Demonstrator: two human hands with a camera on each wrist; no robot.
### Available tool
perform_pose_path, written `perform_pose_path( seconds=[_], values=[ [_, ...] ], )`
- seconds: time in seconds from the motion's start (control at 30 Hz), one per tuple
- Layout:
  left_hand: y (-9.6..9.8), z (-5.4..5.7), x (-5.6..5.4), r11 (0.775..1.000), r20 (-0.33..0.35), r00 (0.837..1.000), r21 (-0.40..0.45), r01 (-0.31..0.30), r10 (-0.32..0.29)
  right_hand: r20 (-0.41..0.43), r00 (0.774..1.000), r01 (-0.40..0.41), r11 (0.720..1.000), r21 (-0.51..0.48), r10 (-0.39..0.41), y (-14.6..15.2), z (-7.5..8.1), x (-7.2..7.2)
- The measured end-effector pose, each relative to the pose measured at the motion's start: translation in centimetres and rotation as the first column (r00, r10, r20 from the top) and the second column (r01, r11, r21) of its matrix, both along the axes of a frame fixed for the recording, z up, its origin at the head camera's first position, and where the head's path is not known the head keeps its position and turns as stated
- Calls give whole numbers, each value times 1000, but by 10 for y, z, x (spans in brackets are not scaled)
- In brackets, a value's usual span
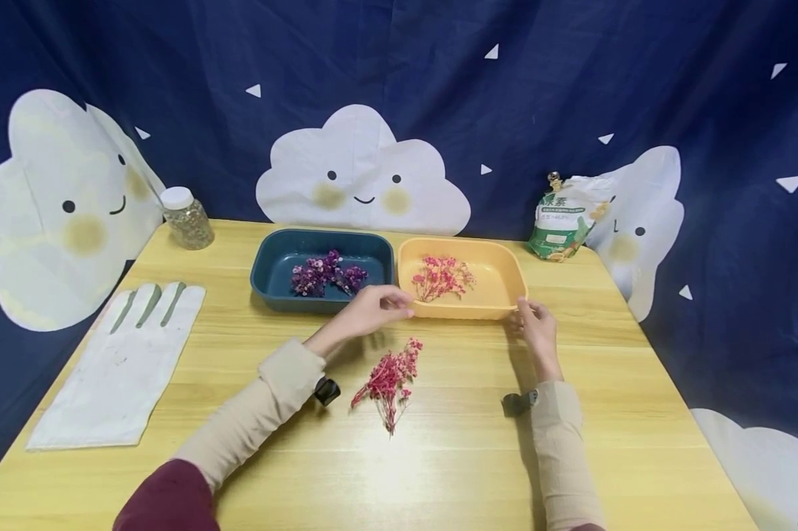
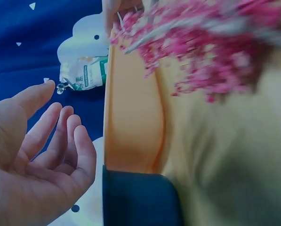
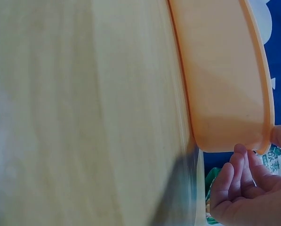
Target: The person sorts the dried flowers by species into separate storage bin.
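At its front right corner, a yellow tray (image 1: 498,284) has its rim pinched between the thumb and fingers of my right hand (image 1: 537,324). My left hand (image 1: 371,308) is by the tray's front left corner; in the left wrist view its fingers are loosely bent and hold nothing. A sprig of pink dried flowers (image 1: 444,277) lies inside the yellow tray. Another pink dried flower bunch (image 1: 389,376) rests on the table between my forearms. Touching or nearly touching the yellow tray on the left is a dark blue tray (image 1: 273,284) with purple dried flowers (image 1: 322,274) in it.
A lidded jar of dried bits (image 1: 189,221) stands at the table's back left. On the left lies a white cloth (image 1: 116,376) with several green tools (image 1: 149,306) in its pockets. A green and white bag (image 1: 561,221) stands at the back right, before a blue curtain (image 1: 399,59).
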State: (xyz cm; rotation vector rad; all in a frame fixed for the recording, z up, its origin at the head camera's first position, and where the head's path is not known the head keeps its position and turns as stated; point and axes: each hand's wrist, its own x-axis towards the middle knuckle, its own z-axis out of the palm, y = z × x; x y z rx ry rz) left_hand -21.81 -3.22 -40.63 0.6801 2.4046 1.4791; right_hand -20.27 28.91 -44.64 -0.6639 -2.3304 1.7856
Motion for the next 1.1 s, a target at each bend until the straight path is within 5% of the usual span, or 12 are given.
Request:
perform_pose_path(
  seconds=[0.4, 0.63, 1.1],
  values=[
    [-44, -20, 55, 998, 37, 999, 64, -6, 4, -14, 1000, 15, 1000, -11, -15, 0, -1, -2],
    [-59, -38, 81, 997, 130, 991, 75, 3, -12, -2, 1000, 11, 1000, -4, -11, 0, 1, -1],
    [-66, -60, 91, 996, 157, 985, 55, 70, -78, -12, 1000, 9, 1000, -30, -9, 0, 1, -3]
  ],
)
